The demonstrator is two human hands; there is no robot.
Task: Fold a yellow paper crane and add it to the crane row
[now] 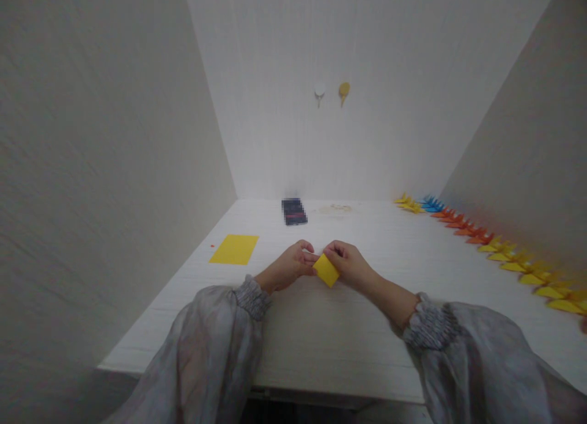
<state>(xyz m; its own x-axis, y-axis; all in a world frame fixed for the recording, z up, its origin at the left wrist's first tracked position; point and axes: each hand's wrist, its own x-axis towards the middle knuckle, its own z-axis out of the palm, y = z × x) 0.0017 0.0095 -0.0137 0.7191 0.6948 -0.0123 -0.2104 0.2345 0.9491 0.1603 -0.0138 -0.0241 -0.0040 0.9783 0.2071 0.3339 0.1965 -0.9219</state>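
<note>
A small folded yellow paper is pinched between both my hands just above the white table. My left hand grips its left edge with curled fingers. Gripping its upper right side, my right hand also has its fingers closed. Grey loose sleeves cover both forearms.
A flat yellow paper sheet lies on the table to the left. A dark blurred object sits further back. A row of folded paper cranes, yellow, blue and orange, runs along the right wall. Two small hooks hang on the back wall.
</note>
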